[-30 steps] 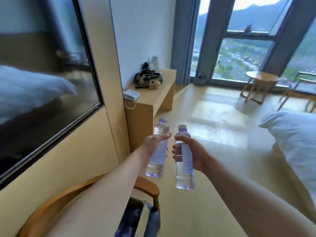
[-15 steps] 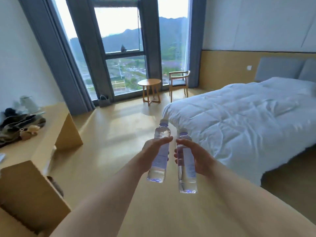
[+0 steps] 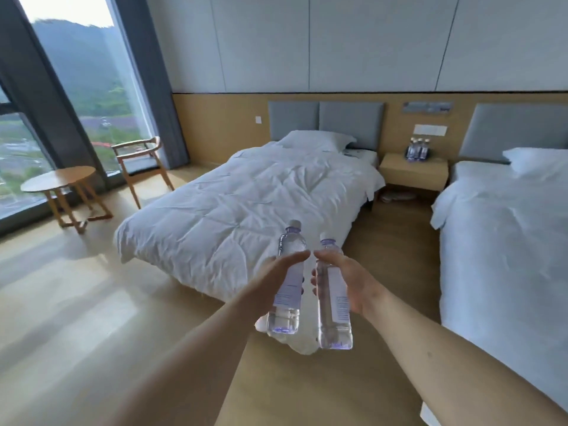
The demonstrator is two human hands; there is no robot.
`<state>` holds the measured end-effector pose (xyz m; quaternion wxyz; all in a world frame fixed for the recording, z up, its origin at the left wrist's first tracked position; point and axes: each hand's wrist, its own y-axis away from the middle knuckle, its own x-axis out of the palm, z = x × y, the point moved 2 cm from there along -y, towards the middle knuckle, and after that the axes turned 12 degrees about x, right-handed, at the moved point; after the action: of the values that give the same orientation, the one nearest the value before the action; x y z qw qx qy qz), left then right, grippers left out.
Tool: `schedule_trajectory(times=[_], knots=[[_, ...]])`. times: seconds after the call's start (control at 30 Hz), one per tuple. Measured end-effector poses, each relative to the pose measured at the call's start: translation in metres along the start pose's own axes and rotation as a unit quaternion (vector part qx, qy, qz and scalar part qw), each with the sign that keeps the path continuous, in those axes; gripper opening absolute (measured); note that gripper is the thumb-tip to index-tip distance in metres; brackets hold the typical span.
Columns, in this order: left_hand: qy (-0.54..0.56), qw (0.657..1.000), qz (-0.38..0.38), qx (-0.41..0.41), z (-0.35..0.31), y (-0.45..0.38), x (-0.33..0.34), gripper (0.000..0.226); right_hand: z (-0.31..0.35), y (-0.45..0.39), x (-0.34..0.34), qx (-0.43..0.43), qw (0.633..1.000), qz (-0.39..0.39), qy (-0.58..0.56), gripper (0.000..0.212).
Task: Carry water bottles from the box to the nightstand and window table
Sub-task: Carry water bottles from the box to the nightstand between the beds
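Here, both arms are reaching forward over the wooden floor (image 3: 92,318), each of the hands carrying a water bottle. The left hand (image 3: 276,276) is gripping the left bottle (image 3: 287,281) around its labelled middle, thumb lying across the front, and the right hand (image 3: 347,284) is wrapping its fingers round the right bottle (image 3: 333,296) in the same way. Both bottles are standing roughly upright in the air, close beside each other but apart, their pale caps pointing up and their clear bases hanging below the hands. Ahead of them a bed (image 3: 246,204) with a rumpled white duvet is lying with its pillow against a grey padded headboard (image 3: 325,121). A second bed (image 3: 507,241) is filling the right side. Between the two beds, against the wood-panelled wall, the nightstand (image 3: 413,175) is sitting as a small worktop, and a cluster of bottles (image 3: 417,150) is already standing on its top near the wall; how many is hard to tell. At the far left, by the tall window (image 3: 76,87), the round window table (image 3: 58,179) is standing on crossed wooden legs, with a wooden armchair (image 3: 143,164) just beside it. The bottles in the hands are well apart from both the nightstand and the window table.
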<state>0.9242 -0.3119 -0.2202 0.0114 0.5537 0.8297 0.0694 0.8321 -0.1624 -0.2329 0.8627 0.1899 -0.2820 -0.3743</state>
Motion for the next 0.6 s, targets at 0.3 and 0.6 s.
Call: schedule_trajectory(times=[0.3,0.6], knots=[[-0.046,0.989,0.141,-0.012,-0.003,-0.192,0.08,0.06,0.09,-0.072,-0.106,-0.057,0.984,-0.168,-0.029,0.044],[-0.096,0.968,0.231,0.007,-0.052,-0.372,0.143,0.06,0.202,-0.155,-0.177,-0.078,0.96,-0.265,-0.051,0.061]])
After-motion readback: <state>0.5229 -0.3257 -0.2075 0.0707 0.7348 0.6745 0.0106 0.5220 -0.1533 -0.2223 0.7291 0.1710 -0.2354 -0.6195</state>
